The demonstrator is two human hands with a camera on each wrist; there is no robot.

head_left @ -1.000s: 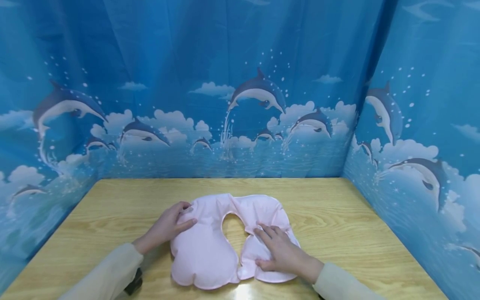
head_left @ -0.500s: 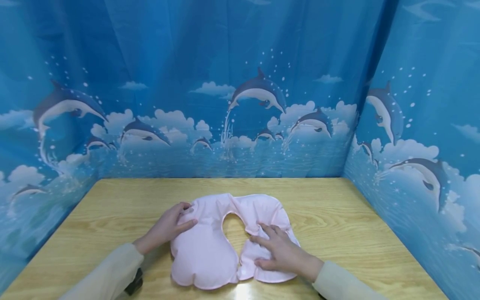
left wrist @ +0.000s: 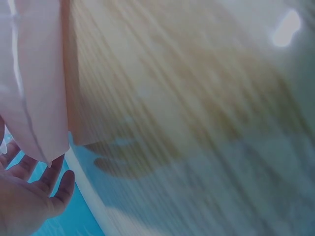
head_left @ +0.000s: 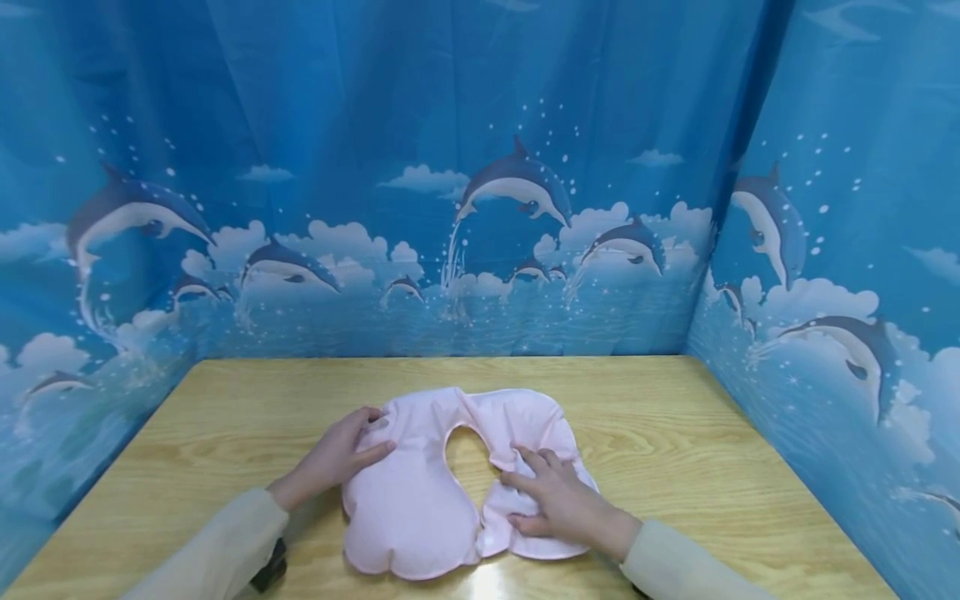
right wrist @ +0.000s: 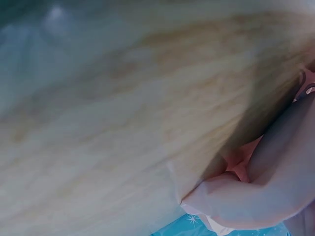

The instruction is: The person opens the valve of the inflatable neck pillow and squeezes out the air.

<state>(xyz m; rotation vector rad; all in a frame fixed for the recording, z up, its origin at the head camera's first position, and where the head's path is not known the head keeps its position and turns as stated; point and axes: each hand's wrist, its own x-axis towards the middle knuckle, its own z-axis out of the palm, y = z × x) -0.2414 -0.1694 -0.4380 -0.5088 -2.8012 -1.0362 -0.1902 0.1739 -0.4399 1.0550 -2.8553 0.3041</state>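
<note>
A pink inflatable neck pillow (head_left: 416, 500) lies on the wooden table, its curved opening towards the person. My left hand (head_left: 337, 454) holds its upper left edge, thumb on top and fingers at the outer rim beside a small clear valve (head_left: 378, 423). In the left wrist view, fingers (left wrist: 49, 179) of that hand sit at the end of the pillow. Over the pillow's right lobe, which looks flatter and wrinkled, my right hand (head_left: 566, 504) rests with fingers spread. Part of that lobe is hidden beneath it. The right wrist view shows a pale pink fold of the pillow (right wrist: 236, 201).
The wood-grain table (head_left: 697, 467) runs back to a blue dolphin-print curtain (head_left: 360, 183) that also lines both sides. A dark object (head_left: 270, 567) shows under the left sleeve. Light glints off the table near its front edge.
My right index finger has spread a little leftward over the lobe. The right lobe's near edge has drawn in slightly, with my right hand shifting a bit left. My left hand stays put.
</note>
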